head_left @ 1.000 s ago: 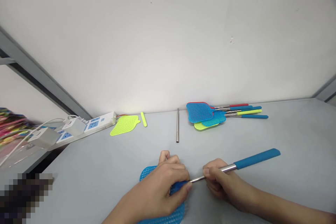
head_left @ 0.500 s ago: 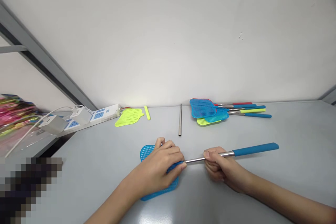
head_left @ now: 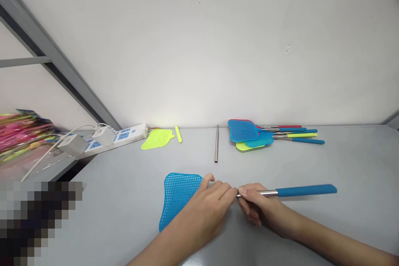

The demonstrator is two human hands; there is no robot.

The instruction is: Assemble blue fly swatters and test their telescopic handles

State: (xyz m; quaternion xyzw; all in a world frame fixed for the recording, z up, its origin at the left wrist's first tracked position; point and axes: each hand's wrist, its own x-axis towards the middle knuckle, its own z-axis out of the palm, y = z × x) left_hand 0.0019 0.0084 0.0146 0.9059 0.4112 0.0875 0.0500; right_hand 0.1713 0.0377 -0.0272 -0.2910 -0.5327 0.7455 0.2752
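Right hand (head_left: 262, 205) pinches the blue-gripped swatter handle (head_left: 307, 190), held sideways, its bare tip (head_left: 238, 195) just beside the curled left hand (head_left: 204, 212), which sits nearer the blue mesh head (head_left: 178, 197).

White power strip (head_left: 131, 135) with plug adapters, lime swatter head (head_left: 157, 139), upright steel tube (head_left: 216, 143), stacked fly swatters (head_left: 243, 131)

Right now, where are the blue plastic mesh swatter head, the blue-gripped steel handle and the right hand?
Blue plastic mesh swatter head (head_left: 178, 198), head view, on the mesh.
Blue-gripped steel handle (head_left: 305, 190), head view, on the grip.
Right hand (head_left: 258, 204), head view, on its middle.
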